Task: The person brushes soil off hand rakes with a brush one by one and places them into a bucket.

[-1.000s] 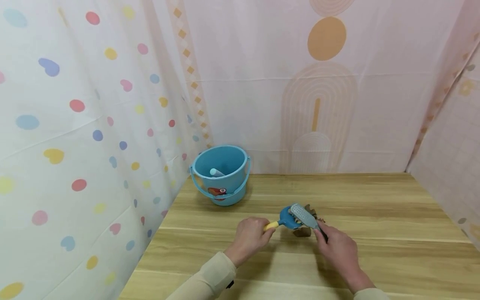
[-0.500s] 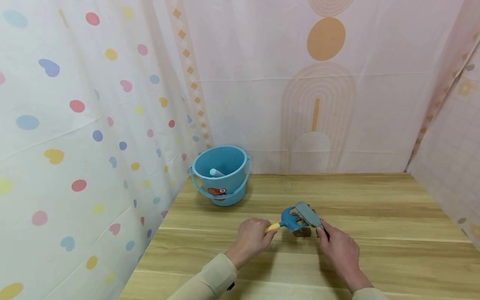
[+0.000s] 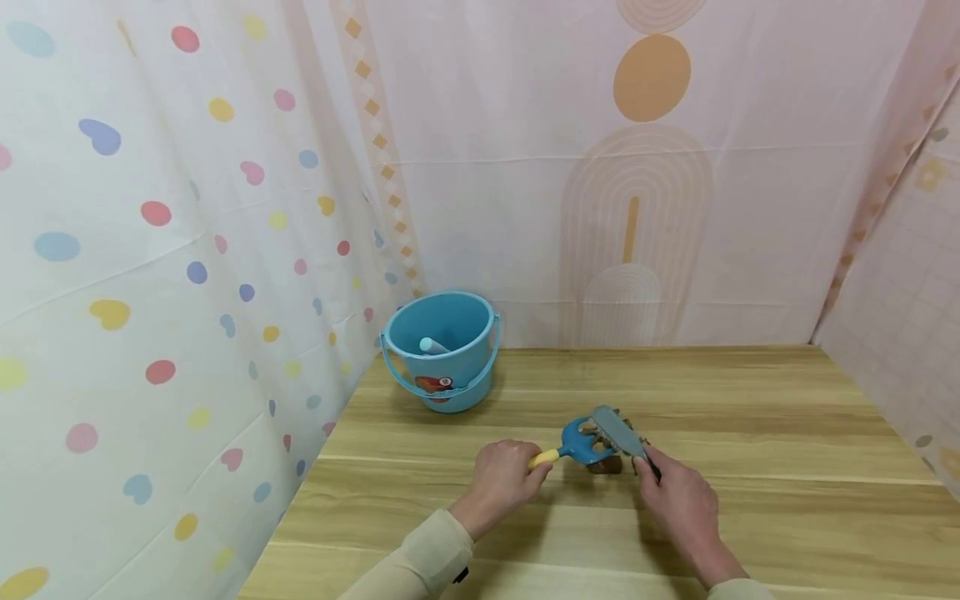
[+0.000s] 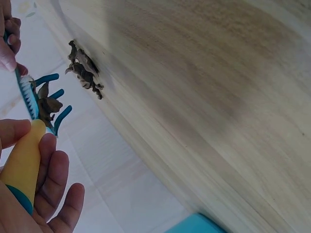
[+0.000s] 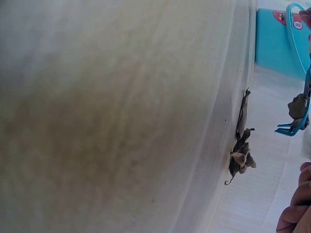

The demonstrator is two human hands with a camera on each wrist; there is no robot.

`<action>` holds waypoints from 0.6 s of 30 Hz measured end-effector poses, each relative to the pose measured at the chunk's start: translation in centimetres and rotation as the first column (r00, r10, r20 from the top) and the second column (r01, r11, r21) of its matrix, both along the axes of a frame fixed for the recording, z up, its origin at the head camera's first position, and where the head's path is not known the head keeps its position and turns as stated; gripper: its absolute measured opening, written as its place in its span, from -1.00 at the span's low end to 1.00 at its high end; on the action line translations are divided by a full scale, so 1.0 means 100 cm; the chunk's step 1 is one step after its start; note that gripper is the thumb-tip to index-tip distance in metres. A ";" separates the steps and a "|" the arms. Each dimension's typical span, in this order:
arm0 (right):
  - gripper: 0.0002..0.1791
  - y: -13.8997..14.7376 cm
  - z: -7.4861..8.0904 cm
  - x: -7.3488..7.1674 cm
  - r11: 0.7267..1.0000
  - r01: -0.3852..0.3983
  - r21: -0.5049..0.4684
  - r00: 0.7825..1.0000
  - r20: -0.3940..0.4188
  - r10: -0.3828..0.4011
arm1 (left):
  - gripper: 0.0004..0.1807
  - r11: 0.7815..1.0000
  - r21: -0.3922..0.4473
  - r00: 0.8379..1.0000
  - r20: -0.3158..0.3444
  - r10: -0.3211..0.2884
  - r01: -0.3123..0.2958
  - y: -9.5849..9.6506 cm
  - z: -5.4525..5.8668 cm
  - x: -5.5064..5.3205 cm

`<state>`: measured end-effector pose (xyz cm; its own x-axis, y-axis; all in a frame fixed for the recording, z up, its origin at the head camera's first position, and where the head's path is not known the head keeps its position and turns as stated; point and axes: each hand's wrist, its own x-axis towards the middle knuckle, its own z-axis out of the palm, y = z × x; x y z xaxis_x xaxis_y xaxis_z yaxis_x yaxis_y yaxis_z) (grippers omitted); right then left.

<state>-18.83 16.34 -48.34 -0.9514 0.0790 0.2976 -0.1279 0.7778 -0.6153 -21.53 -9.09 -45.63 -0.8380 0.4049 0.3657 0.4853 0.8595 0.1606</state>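
Observation:
My left hand grips the yellow handle of a small blue toy rake, which is raised above the table. In my right hand is the dark handle of a brush with a grey-blue head. The brush head overlaps the rake in the head view. From the left wrist view, its white bristles face the blue tines, with brown dried leaves caught between. More curled dried leaves lie on the wooden table below. Only fingers of the right hand show in its own wrist view.
A light blue bucket with its handle hanging down stands at the back left of the wooden table. Inside it leans a pale cylindrical thing. Patterned curtains hang behind and at both sides.
The brush has turned over, so its plain back now shows where a dotted face showed before. It has shifted slightly right. The rake has moved a little and stays in the left hand.

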 end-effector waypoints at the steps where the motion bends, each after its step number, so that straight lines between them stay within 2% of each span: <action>1: -0.56 0.000 0.000 0.000 1.000 -0.002 -0.005 1.000 -0.015 0.002 | -0.78 1.000 0.003 1.000 0.001 0.000 0.000 0.000 -0.001 0.000; 4: -0.58 -0.002 0.000 0.000 1.000 -0.011 0.003 0.998 -0.054 0.012 | -0.78 1.000 0.007 1.000 -0.001 -0.007 0.007 0.000 0.000 -0.001; 8: -0.60 -0.002 0.001 0.000 0.999 0.006 0.036 0.998 -0.057 -0.004 | -0.79 1.000 0.005 1.000 -0.009 -0.020 0.020 0.002 0.001 -0.001; 14: -0.56 0.000 0.002 0.000 0.999 0.035 0.036 0.999 0.032 -0.036 | -0.78 1.000 -0.012 1.000 0.006 -0.027 0.027 0.004 0.000 0.001; 18: -0.55 0.002 0.000 0.000 0.999 0.039 0.028 0.995 0.086 -0.041 | -0.78 0.999 -0.017 0.999 -0.011 -0.034 0.033 0.004 -0.001 0.001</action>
<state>-18.85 16.50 -48.32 -0.9699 0.1109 0.2169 -0.0434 0.7974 -0.6019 -21.42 -8.72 -45.70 -0.8198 0.4390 0.3677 0.5155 0.8453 0.1402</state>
